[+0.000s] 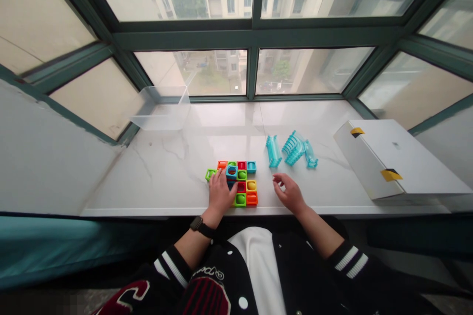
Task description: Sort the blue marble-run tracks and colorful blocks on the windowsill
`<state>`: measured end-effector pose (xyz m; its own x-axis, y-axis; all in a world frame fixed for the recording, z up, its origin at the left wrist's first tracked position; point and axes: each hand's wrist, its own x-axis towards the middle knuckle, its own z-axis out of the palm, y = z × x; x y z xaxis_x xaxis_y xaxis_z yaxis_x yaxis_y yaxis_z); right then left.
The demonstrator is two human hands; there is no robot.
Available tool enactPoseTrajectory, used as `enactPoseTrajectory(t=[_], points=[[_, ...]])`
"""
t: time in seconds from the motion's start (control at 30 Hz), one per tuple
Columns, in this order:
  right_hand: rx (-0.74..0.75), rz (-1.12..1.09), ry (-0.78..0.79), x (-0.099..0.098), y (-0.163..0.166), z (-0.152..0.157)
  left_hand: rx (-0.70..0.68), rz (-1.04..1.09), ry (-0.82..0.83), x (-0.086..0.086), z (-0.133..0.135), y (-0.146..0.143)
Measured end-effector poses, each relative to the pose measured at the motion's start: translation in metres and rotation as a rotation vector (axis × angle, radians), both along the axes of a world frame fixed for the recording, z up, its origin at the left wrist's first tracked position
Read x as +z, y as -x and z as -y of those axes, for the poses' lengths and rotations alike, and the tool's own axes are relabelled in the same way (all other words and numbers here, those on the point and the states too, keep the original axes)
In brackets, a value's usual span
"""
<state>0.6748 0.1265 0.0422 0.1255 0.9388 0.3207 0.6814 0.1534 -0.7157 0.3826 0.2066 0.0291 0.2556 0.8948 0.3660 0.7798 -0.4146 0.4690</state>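
Note:
Colourful toy blocks with round openings form a flat cluster near the front edge of the white sill. My left hand rests over the cluster's left side, its thumb and fingers around a blue block that sits higher than the others. The hand hides part of the blocks below it. A green block pokes out at the left. To the right of the cluster, my right hand hovers with thumb and fingertips curled toward each other; anything between them is too small to make out.
Clear turquoise plastic track pieces lie behind my right hand, with a curved one among them. A transparent bin stands at the back left. On the right is a large white box. Windows enclose the marble-patterned sill.

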Motion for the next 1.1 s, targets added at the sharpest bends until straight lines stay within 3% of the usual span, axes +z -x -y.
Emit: enactPoseTrajectory(t=[0.07, 0.17, 0.3, 0.43, 0.63, 0.8, 0.97, 1.1], points=[[0.155, -0.029, 0.004, 0.014, 0.028, -0.013, -0.012, -0.039, 0.008, 0.006, 0.002, -0.001], [0.268, 0.003, -0.002, 0.027, 0.063, -0.038, -0.037, -0.054, 0.018, 0.016, 0.003, -0.001], [0.295, 0.062, 0.034, 0.026, 0.091, -0.065, -0.089, -0.044, 0.027, 0.023, 0.005, -0.001], [0.257, 0.025, 0.108, 0.02, 0.1, -0.075, -0.125, -0.002, 0.029, 0.022, 0.005, 0.0], [0.157, -0.376, 0.114, 0.02, 0.082, -0.067, -0.123, 0.007, 0.033, 0.021, 0.004, 0.0], [0.16, -0.853, 0.272, 0.03, 0.048, -0.047, -0.138, -0.009, 0.025, 0.021, 0.004, -0.001], [0.091, -1.002, 0.314, 0.032, 0.021, -0.021, -0.144, 0.024, 0.036, 0.017, 0.0, 0.002], [0.085, -1.001, 0.31, 0.032, 0.014, -0.007, -0.171, 0.164, 0.099, 0.029, -0.005, 0.004]])
